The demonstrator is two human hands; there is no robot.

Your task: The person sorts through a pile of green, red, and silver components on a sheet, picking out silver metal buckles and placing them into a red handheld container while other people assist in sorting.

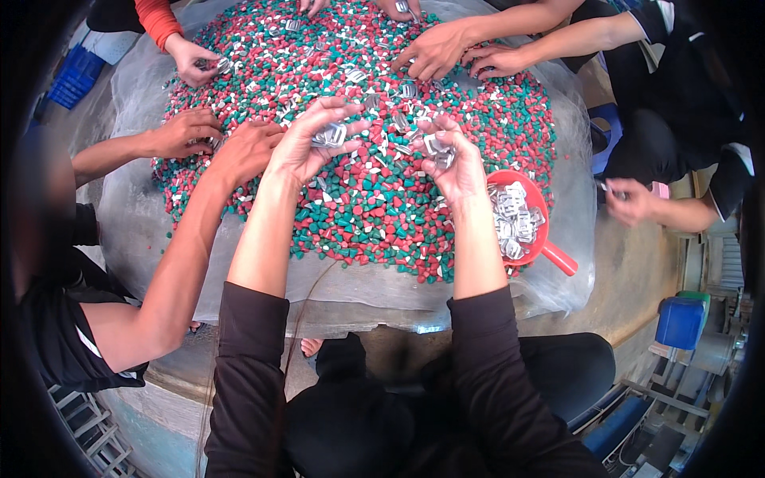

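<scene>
Both left hand (300,155) and right hand (462,171) grip glossy, silvery slotted pieces (328,135) above small cones (374,203), left of the red pan (535,191).

Translucent sheet (575,215) under coloured pieces (374,211), scoop (560,259)

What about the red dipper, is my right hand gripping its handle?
No, the right hand holds slotted silvery hardware, apart from the red dipper's handle.

At the upper left of the frame we see a blue crate (76,77) beside a whitish tub (111,44). Toward the right edge we spot a blue container (679,323) against a green container (705,301); at the lower left, a pale slatted rack (94,434).
</scene>
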